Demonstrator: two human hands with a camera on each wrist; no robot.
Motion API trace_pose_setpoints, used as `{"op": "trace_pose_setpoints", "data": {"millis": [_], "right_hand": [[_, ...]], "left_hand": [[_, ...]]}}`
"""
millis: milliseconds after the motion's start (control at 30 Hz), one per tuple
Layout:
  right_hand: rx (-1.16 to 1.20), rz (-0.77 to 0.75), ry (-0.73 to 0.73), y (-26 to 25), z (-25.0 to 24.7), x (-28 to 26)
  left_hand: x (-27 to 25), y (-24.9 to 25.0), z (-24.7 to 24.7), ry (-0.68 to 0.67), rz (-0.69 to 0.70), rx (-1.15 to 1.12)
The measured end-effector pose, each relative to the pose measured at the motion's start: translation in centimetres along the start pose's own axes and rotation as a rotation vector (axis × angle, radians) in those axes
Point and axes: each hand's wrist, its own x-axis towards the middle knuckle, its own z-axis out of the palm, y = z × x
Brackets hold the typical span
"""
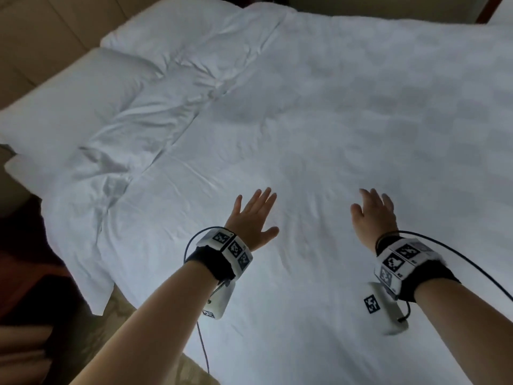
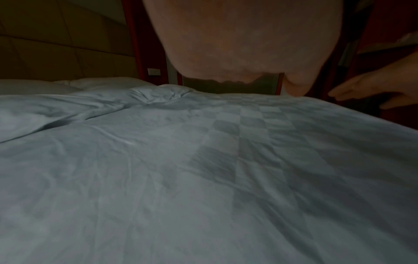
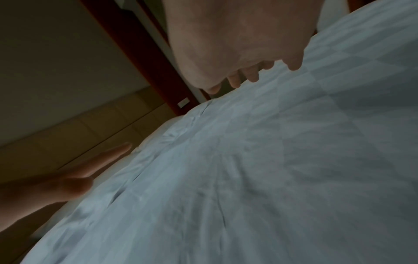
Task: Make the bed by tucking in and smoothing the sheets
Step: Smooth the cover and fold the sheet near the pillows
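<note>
A white checked duvet (image 1: 319,112) covers the bed, smooth on the right and creased toward the left. Its folded top edge (image 1: 155,151) is rumpled beside two white pillows (image 1: 69,107). My left hand (image 1: 254,215) hovers palm down just over the duvet's near part, fingers straight and spread. My right hand (image 1: 373,211) is level with it to the right, fingers loosely bent downward, holding nothing. In the left wrist view the palm (image 2: 237,39) fills the top above the duvet (image 2: 203,169). The right wrist view shows the fingertips (image 3: 253,78) apart above the cloth (image 3: 282,169).
A padded beige headboard (image 1: 36,37) runs along the left. The duvet's corner (image 1: 97,287) hangs over the near left edge above patterned carpet (image 1: 122,304). Dark red wood trim (image 2: 135,44) and a wall switch (image 2: 154,71) stand beyond the bed.
</note>
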Motion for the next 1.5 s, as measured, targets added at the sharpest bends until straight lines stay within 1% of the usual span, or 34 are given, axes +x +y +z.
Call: {"op": "trace_pose_setpoints", "data": {"millis": [67, 133, 200, 267, 400, 500, 600, 700, 833, 900, 967, 1067, 1133, 1200, 1267, 1500], "right_hand": [[0.023, 0.055, 0.068, -1.3, 0.3, 3.1], [0.05, 0.121, 0.107, -2.5, 0.8, 5.4], [0.072, 0.176, 0.132, -4.4, 2.2, 8.6], [0.083, 0.211, 0.147, -6.2, 3.2, 10.8], [0.086, 0.294, 0.181, -11.8, 6.8, 17.2], [0.08, 0.311, 0.136, -15.2, 9.4, 21.7], [0.1, 0.358, 0.065, -17.8, 12.1, 26.5], [0.106, 0.392, 0.052, -19.3, 12.2, 28.7], [0.055, 0.405, 0.129, -19.6, 11.5, 32.6], [0.014, 0.385, 0.151, -19.1, 11.3, 34.0], [-0.046, 0.329, 0.127, -18.8, 11.8, 34.7], [-0.136, 0.198, 0.015, -18.8, 13.1, 34.5], [-0.175, 0.134, -0.054, -18.7, 13.7, 33.9], [-0.217, 0.081, -0.141, -18.9, 14.3, 33.0], [-0.262, 0.03, -0.226, -19.0, 14.8, 32.0], [-0.325, -0.117, -0.409, -18.3, 16.3, 26.7]], "left_hand": [[3.2, -2.2, -0.9, 0.024, -0.037, -0.029], [6.3, -4.1, -1.5, 0.004, -0.076, -0.089], [10.3, -7.1, -1.8, -0.017, -0.09, -0.131], [13.4, -9.5, -2.4, -0.029, -0.096, -0.13], [20.6, -16.3, -3.7, -0.012, -0.108, -0.096], [25.5, -21.1, -4.2, -0.009, -0.131, -0.07], [30.6, -25.3, -3.0, -0.072, -0.115, 0.005], [33.6, -26.4, -2.1, -0.092, -0.083, 0.02], [37.7, -26.4, -1.5, -0.051, -0.067, -0.103], [38.8, -26.1, -1.4, -0.034, -0.026, -0.109], [39.4, -25.8, -0.9, -0.034, 0.039, -0.099], [39.4, -25.0, 0.2, -0.024, 0.156, -0.027], [39.2, -24.5, 0.6, -0.046, 0.237, -0.009], [38.7, -24.4, 0.8, -0.082, 0.282, -0.025], [38.3, -24.5, 0.9, -0.117, 0.293, -0.017], [36.7, -23.9, 0.8, -0.224, 0.279, 0.057]]}}
